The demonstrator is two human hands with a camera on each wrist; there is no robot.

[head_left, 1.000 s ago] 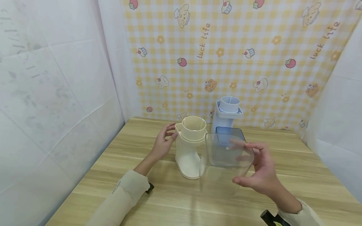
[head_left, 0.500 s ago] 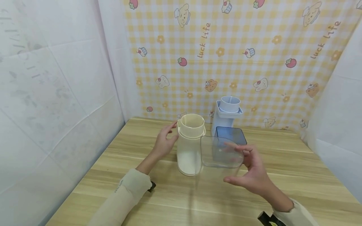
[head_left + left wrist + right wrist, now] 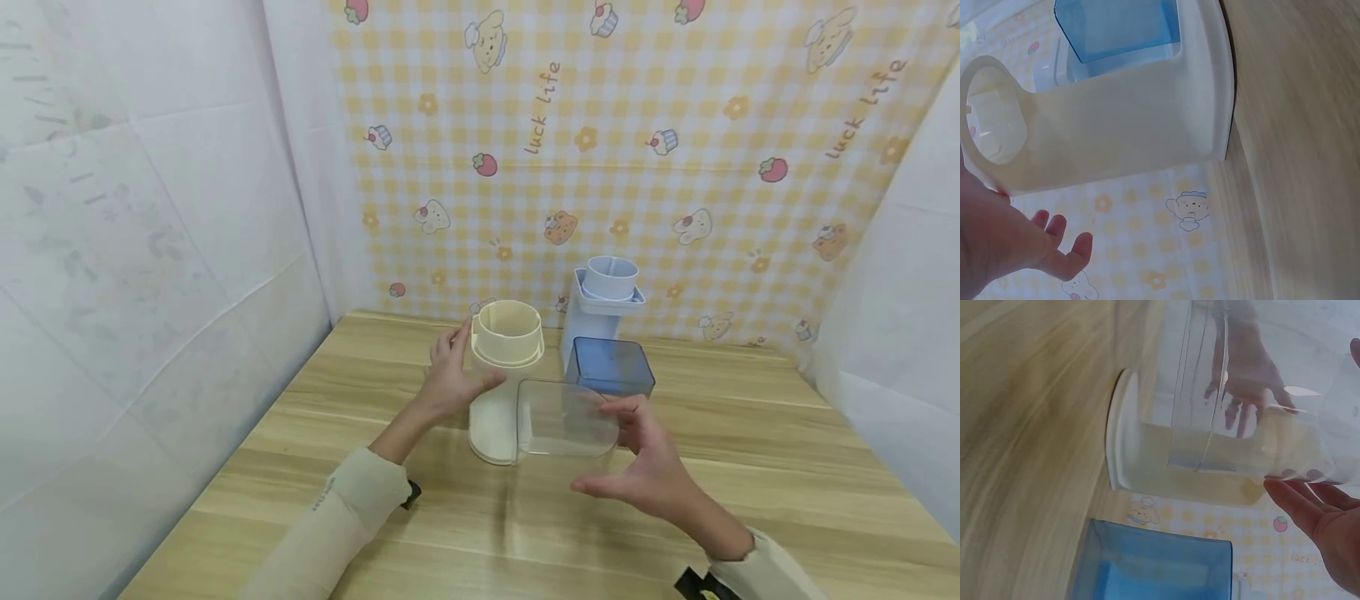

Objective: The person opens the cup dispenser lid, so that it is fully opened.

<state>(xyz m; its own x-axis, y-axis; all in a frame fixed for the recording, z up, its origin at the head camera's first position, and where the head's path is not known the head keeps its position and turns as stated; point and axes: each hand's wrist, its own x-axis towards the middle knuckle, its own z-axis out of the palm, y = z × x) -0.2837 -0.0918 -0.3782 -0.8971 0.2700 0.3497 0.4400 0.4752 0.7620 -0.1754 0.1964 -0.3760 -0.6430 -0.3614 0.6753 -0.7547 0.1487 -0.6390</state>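
My right hand [image 3: 648, 467] grips a clear plastic container [image 3: 562, 417] by its side, thumb in front and fingertips at the far side of the rim. In the head view the container overlaps the lower right of a cream plastic stand [image 3: 491, 421], which has a round collar on top and a flat rounded base. At the stand's upper left, my left hand [image 3: 450, 379] touches it with a straight index finger, the thumb lying across the front. The left wrist view shows this hand's other fingers [image 3: 1075, 256] loosely bent, off the cream stand [image 3: 1110, 125].
Behind stands a pale blue stand [image 3: 592, 321] of similar shape, with a transparent blue container [image 3: 611, 367] in front of it. Everything is on a wood-grain table [image 3: 360, 358]. A yellow checked cloth [image 3: 630, 192] hangs along the back, white sheets [image 3: 187, 208] at the sides.
The clear container has moved left and down, up to the cream stand. That stand has turned slightly and shifted back. My left hand has slid right, its thumb now across the stand's front.
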